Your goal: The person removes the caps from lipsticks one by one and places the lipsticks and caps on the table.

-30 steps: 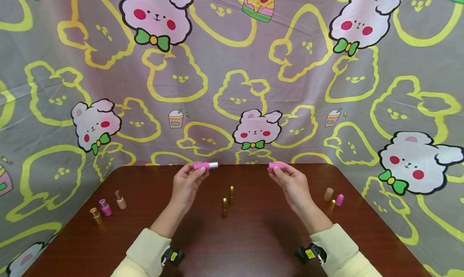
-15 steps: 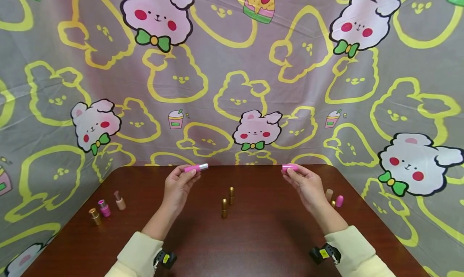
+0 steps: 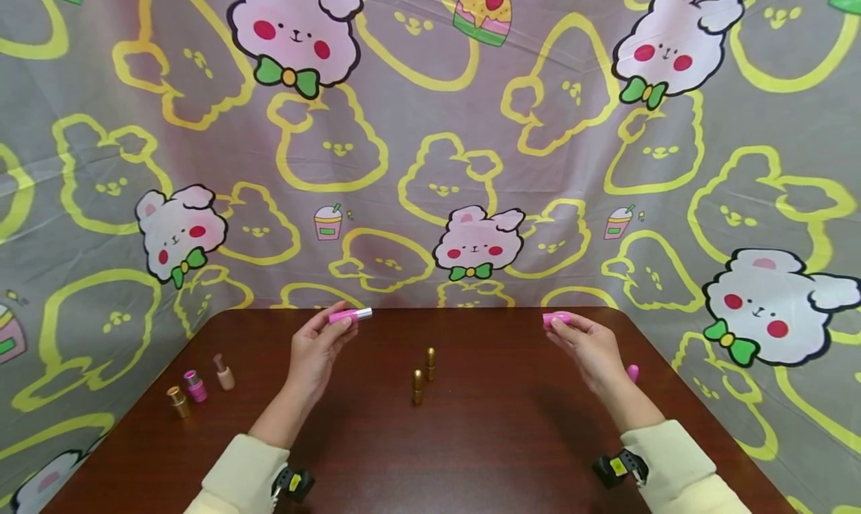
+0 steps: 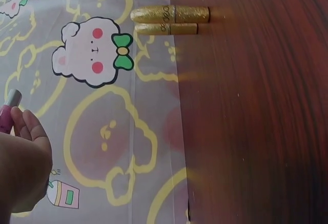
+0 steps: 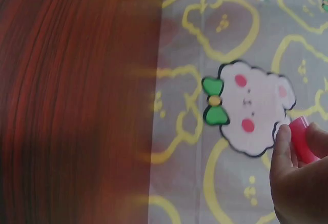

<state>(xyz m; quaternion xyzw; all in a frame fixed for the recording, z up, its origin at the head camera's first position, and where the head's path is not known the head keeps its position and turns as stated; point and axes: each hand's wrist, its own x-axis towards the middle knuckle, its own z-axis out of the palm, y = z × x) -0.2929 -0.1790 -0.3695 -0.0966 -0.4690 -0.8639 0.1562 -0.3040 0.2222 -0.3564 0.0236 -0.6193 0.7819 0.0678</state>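
Note:
My left hand [image 3: 315, 353] pinches a pink lipstick tube [image 3: 341, 316] above the table's far part, its silver end pointing right. In the left wrist view the hand [image 4: 23, 165] and the tube's silver end [image 4: 14, 97] show at the left edge. My right hand [image 3: 592, 353] holds a pink cap [image 3: 557, 318] between thumb and fingers, wide apart from the tube. The right wrist view shows that cap [image 5: 303, 141] gripped by the hand [image 5: 302, 188] at the lower right. Two gold lipsticks [image 3: 417, 387] [image 3: 430, 364] stand upright between the hands.
On the table's left stand a gold tube [image 3: 178, 402], a pink tube [image 3: 196, 386] and a beige one [image 3: 224, 373], all uncapped. A pink cap [image 3: 633, 373] is partly hidden behind my right wrist. Patterned cloth [image 3: 403, 88] hangs behind the brown table [image 3: 471, 454].
The hands have moved farther apart, the left one leftward with the tube, the right one rightward with the cap. My right arm now covers the beige and gold caps on the right.

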